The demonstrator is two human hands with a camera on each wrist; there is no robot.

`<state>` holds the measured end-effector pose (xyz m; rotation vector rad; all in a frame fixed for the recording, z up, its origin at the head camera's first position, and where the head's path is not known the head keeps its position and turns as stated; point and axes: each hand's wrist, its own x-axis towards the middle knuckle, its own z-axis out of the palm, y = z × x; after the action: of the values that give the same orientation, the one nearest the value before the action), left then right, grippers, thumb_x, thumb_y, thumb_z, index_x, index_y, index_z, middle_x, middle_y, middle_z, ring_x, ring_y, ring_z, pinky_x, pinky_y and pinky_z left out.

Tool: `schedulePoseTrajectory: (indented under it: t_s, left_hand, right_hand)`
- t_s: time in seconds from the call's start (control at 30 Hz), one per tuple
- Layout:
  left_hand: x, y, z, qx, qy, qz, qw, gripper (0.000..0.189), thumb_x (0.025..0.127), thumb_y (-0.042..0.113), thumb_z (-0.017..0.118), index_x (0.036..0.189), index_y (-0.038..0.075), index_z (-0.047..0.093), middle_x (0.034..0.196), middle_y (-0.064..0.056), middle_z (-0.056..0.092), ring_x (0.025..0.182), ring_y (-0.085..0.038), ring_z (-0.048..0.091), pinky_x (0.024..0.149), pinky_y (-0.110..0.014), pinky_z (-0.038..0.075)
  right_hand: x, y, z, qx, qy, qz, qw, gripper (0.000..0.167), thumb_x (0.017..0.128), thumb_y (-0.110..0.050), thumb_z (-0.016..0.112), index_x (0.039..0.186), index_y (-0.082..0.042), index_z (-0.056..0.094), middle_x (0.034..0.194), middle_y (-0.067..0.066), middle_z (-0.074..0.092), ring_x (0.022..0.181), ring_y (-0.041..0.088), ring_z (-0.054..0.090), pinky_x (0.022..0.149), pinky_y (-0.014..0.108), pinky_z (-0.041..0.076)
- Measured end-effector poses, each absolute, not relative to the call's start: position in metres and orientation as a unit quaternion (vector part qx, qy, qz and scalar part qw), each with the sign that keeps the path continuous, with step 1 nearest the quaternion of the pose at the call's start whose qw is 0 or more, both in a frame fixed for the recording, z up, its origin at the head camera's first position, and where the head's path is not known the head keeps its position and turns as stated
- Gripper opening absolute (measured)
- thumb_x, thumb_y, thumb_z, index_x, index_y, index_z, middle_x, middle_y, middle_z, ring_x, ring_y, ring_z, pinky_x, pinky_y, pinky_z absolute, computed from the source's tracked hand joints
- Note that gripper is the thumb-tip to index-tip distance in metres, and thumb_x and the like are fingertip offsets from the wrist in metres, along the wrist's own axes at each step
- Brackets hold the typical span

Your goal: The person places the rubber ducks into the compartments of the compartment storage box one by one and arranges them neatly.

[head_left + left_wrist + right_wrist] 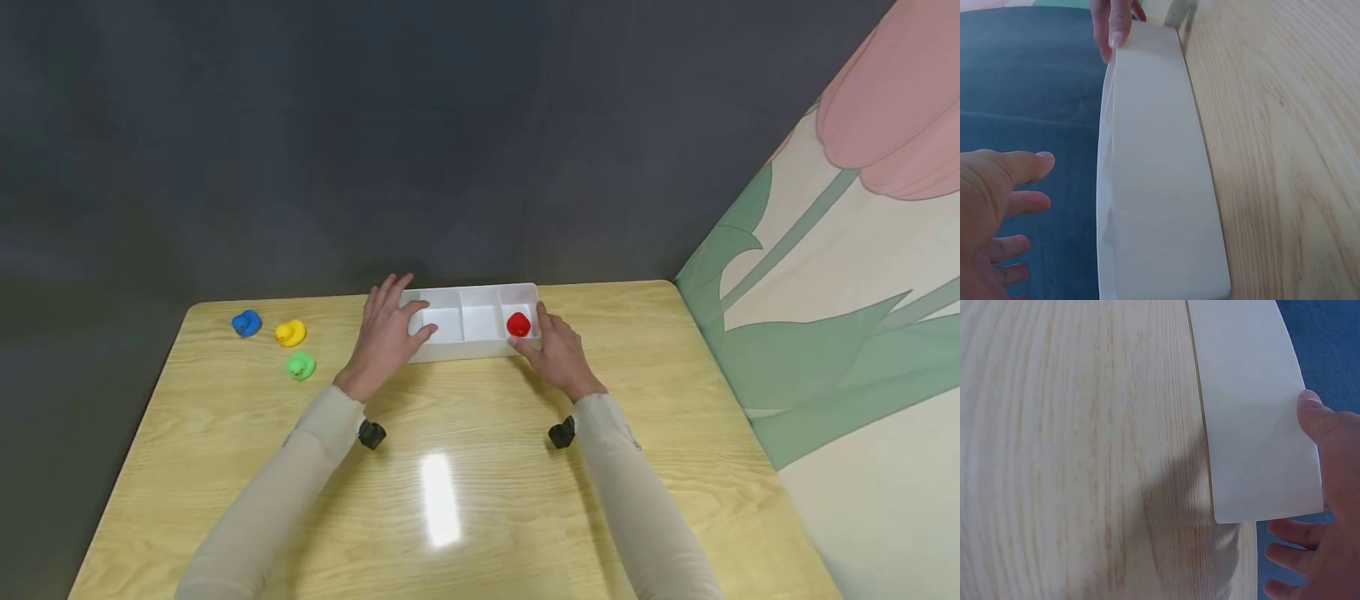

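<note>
A long white divided box [482, 347] stands near the table's far edge. In its rightmost compartment lies a small red rounded toy [518, 324]. My right hand [557, 353] holds the box's right end, thumb at the near rim and fingers around the end wall. In the right wrist view, that thumb [1314, 415] lies against the rim. Over the left end hovers my left hand [384, 337], its fingers spread and nothing in them. From the left wrist, a gap shows between those fingers [1022, 201] and the box.
To the left on the wooden table [480, 417] sit a blue toy duck [246, 323], a yellow toy duck [290, 333] and a green toy duck [301, 366]. A dark curtain-like backdrop [450, 150] rises behind the far edge. A flower-patterned wall [847, 333] borders the right side.
</note>
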<state>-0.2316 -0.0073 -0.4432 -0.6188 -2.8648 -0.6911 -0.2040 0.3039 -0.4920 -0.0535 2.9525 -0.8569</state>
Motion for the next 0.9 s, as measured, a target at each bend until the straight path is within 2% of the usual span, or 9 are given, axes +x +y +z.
schedulePoseTrajectory:
  t_s: [0.37, 0.7, 0.9]
  left_hand:
    - [-0.227, -0.037, -0.448, -0.180, -0.955, -0.227, 0.071, 0.046, 0.100, 0.036, 0.076, 0.133, 0.005, 0.073, 0.171, -0.022, 0.036, 0.162, -0.046, 0.025, 0.132, -0.067, 0.018]
    - [-0.215, -0.070, -0.469, -0.153, -0.957, -0.239, 0.063, 0.045, 0.099, 0.030, 0.077, 0.130, -0.001, 0.073, 0.169, -0.027, 0.037, 0.161, -0.051, 0.025, 0.131, -0.071, 0.017]
    - [-0.207, -0.095, -0.482, -0.127, -0.960, -0.243, 0.055, 0.044, 0.099, 0.030, 0.077, 0.130, -0.001, 0.073, 0.168, -0.028, 0.038, 0.161, -0.051, 0.024, 0.131, -0.070, 0.016]
  right_hand:
    - [-0.202, 0.311, -0.496, -0.010, 0.960, -0.278, 0.036, 0.098, 0.104, -0.056, 0.063, 0.171, -0.005, 0.013, 0.166, 0.031, 0.038, 0.150, 0.049, 0.042, 0.130, 0.066, 0.027]
    - [-0.202, 0.309, -0.496, -0.007, 0.960, -0.278, 0.035, 0.098, 0.103, -0.053, 0.063, 0.171, -0.003, 0.013, 0.165, 0.032, 0.038, 0.150, 0.051, 0.041, 0.130, 0.066, 0.025]
    - [-0.206, 0.304, -0.496, -0.009, 0.959, -0.279, 0.045, 0.099, 0.104, -0.055, 0.063, 0.172, -0.007, 0.010, 0.167, 0.031, 0.035, 0.152, 0.051, 0.039, 0.130, 0.068, 0.025]
